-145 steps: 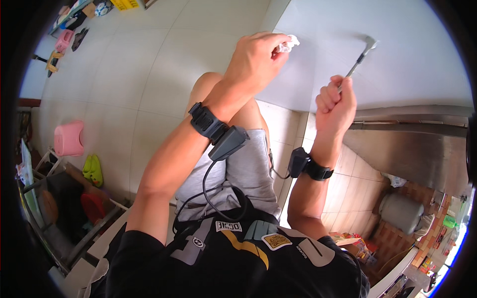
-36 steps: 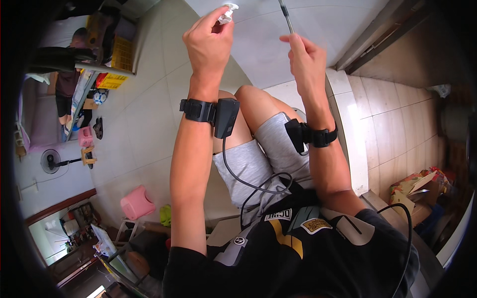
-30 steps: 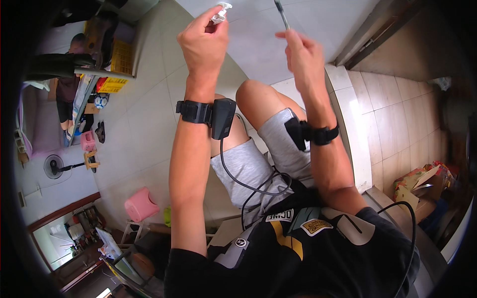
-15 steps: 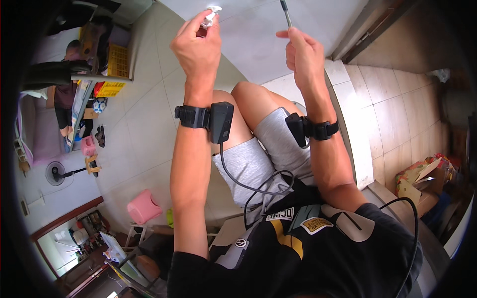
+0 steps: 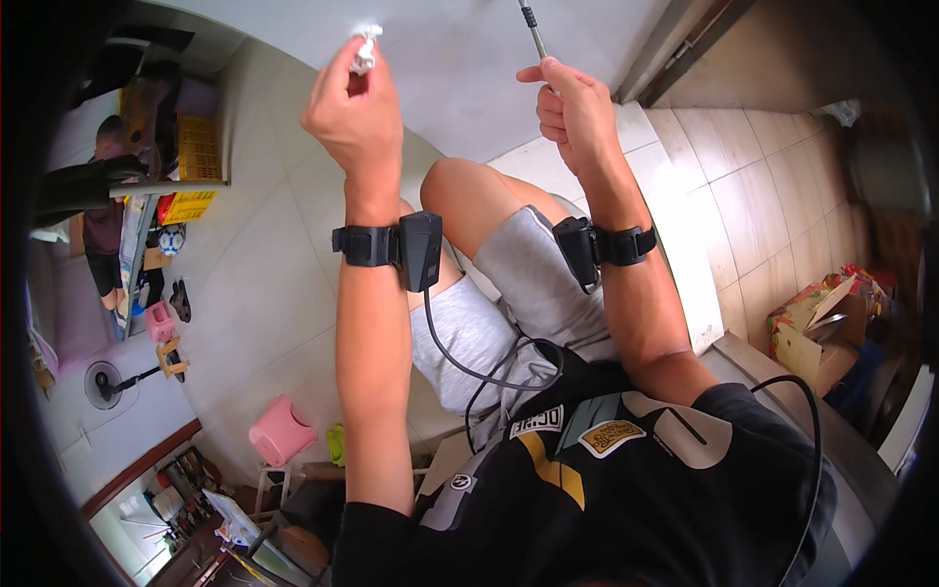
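Observation:
My left hand (image 5: 356, 122) is raised at the top of the view. Its thumb and fingers pinch a small white piece (image 5: 364, 51) of irregular shape, whose kind I cannot make out. To the right, my right hand (image 5: 579, 117) is curled round a thin metal rod (image 5: 537, 39) with a dark ridged section, pointing up and away past the top edge. The rod's far end is out of view. White piece and rod are apart, with the pale surface (image 5: 450, 68) behind them.
My knees in grey shorts (image 5: 548, 264) are below my hands. A cable (image 5: 435, 338) runs from a black wrist device (image 5: 421, 252). A pink stool (image 5: 282, 430), a fan (image 5: 102, 384), and yellow crates (image 5: 196, 147) stand left, near another person (image 5: 101, 235). An opened carton (image 5: 831, 342) lies right.
The whole view has shifted, so the room sits further left in it. My left hand appears a little lower and more to the left; both hands keep their hold.

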The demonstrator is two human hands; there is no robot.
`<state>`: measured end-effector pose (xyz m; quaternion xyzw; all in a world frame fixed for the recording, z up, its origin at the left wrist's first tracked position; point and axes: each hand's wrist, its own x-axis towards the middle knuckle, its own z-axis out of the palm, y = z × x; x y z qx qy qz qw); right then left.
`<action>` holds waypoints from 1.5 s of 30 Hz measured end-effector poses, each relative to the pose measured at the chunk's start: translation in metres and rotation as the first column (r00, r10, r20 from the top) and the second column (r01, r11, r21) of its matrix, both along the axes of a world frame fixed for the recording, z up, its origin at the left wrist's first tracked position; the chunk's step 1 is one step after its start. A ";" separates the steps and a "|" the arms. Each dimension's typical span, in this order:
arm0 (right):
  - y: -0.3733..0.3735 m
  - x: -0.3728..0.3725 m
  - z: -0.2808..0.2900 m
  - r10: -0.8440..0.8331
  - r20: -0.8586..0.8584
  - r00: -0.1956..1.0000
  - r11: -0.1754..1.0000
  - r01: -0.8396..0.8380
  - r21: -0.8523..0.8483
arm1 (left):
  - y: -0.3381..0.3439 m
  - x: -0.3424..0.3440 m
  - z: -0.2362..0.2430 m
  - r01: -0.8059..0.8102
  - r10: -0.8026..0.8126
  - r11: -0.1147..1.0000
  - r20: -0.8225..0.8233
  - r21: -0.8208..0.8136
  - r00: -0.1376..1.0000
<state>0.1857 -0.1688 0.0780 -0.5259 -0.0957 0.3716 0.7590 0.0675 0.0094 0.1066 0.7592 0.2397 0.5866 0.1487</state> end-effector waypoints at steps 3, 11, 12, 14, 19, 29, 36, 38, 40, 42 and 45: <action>-0.007 0.002 -0.007 0.006 -0.034 0.999 1.000 -0.007 -0.031 | -0.018 -0.016 -0.030 -0.057 0.003 0.968 -0.216 -0.245 0.976; 0.000 -0.006 -0.008 0.094 -0.189 0.977 0.988 -0.068 0.139 | -0.056 -0.073 -0.070 0.033 -0.115 0.639 -0.053 -0.769 0.992; 0.003 -0.008 -0.007 0.114 -0.188 0.976 0.987 -0.091 0.129 | -0.053 -0.075 -0.062 0.055 -0.110 0.635 -0.019 -0.771 0.994; 0.007 -0.011 -0.006 0.090 -0.216 0.972 0.984 -0.054 0.167 | -0.047 -0.081 -0.063 0.145 -0.111 0.622 0.097 -0.769 0.989; 0.014 -0.023 -0.003 0.083 -0.188 0.979 0.986 -0.053 0.157 | -0.045 -0.085 -0.074 0.161 -0.069 0.592 0.150 -0.790 0.986; 0.046 -0.019 0.029 -0.070 0.156 0.985 0.971 0.032 0.236 | -0.051 -0.079 -0.078 0.054 -0.134 0.774 -0.080 -0.630 0.988; 0.033 -0.032 0.014 0.017 0.102 0.995 0.995 -0.026 0.093 | -0.051 -0.078 -0.080 0.066 -0.102 0.934 -0.086 -0.351 0.991; 0.038 -0.033 0.032 0.026 0.144 0.989 0.994 -0.040 0.100 | -0.054 -0.076 -0.081 0.053 -0.096 0.969 -0.168 -0.241 0.981; 0.041 -0.029 0.035 0.050 0.167 0.985 0.990 -0.071 0.126 | -0.055 -0.076 -0.079 0.046 -0.085 0.972 -0.160 -0.232 0.983; 0.038 -0.032 0.026 0.079 0.130 0.988 0.991 -0.092 0.099 | -0.055 -0.079 -0.076 0.035 -0.069 0.975 -0.149 -0.220 0.986; 0.029 -0.033 0.007 0.114 0.065 0.991 0.992 -0.117 0.044 | -0.057 -0.075 -0.070 -0.001 -0.035 0.985 -0.204 -0.170 0.978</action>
